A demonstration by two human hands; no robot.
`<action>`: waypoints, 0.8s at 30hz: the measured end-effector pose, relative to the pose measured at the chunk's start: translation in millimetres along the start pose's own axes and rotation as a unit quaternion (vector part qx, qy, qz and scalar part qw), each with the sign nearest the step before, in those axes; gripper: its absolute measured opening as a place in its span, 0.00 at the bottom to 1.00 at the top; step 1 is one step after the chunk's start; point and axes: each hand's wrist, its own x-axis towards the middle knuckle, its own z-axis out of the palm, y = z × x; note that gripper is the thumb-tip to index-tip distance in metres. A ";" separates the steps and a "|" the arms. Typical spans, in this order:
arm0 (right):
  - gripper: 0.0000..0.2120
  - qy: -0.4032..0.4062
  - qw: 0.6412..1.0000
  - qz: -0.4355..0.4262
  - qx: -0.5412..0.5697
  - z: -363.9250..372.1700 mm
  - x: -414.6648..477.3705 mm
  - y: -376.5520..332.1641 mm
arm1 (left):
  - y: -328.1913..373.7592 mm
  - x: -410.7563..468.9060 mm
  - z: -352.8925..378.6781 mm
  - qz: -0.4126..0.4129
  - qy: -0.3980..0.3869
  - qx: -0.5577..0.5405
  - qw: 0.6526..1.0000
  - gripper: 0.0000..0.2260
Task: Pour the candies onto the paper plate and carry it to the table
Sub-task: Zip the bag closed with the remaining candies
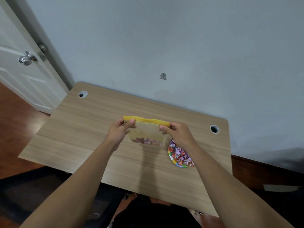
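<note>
I hold a clear zip bag with a yellow seal strip upright above the wooden table. My left hand pinches the strip near its left end. At the strip's right end, my right hand pinches it too. A few wrapped candies lie at the bottom of the bag. To the right, a colourful paper plate sits on the table with a heap of red and purple candies on it. My right forearm hides part of the plate.
The table stands against a pale wall and has a cable hole at the back left and another at the right. A white door with a round knob stands open at the left. Dark floor lies around the table.
</note>
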 end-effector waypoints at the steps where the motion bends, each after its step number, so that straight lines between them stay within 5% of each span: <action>1: 0.13 -0.004 1.000 0.000 0.004 -0.3 0.3 1.1 | 0.0 -0.4 -1.2 -0.002 -0.006 0.000 1.000 0.02; 24: 0.10 -0.011 0.989 -0.069 -0.128 15.6 18.3 -1.5 | 1.2 2.3 1.5 0.002 -0.057 0.028 0.998 0.03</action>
